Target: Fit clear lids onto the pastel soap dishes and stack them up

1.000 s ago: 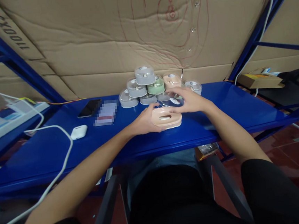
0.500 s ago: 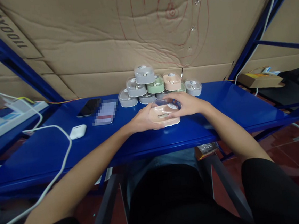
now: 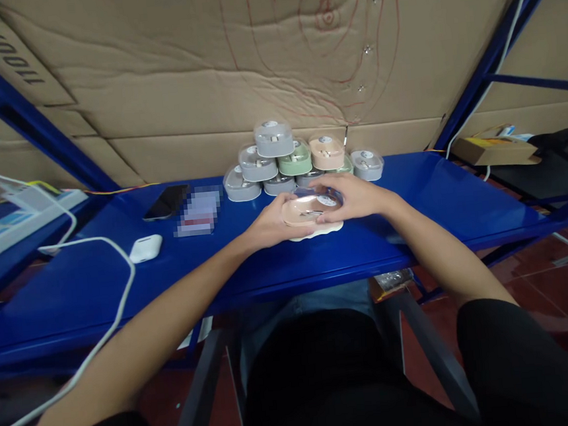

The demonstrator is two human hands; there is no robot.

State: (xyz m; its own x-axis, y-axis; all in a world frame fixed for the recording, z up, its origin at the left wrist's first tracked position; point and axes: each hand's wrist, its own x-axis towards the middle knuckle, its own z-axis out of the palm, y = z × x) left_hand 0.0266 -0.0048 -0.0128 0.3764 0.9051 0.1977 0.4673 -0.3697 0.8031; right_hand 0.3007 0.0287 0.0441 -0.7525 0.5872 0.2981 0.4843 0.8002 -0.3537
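Between my two hands is a pink oval box with a clear lid [image 3: 308,212], bearing a round white label on top. My left hand [image 3: 271,224] is wrapped round its left side. My right hand [image 3: 357,195] grips the right side, with fingers across the lid. A pale, wavy-edged piece [image 3: 318,231] shows under the box, just above the blue table [image 3: 288,265]. Behind my hands stands a stack of similar clear-lidded boxes: a grey box [image 3: 273,139] on top, a green box [image 3: 295,157] and a pink box [image 3: 327,152] below it.
On the left lie a dark phone [image 3: 166,203], a second phone with a blurred screen [image 3: 198,211] and a white earbud case [image 3: 146,248]. A white cable [image 3: 126,293] runs over the left side. Cardboard [image 3: 177,76] backs the table; an open carton [image 3: 497,149] stands right.
The pink box has tilted slightly in my hands, and the small metal piece seen through its lid has shifted. Both hands keep their hold. The view has moved slightly.
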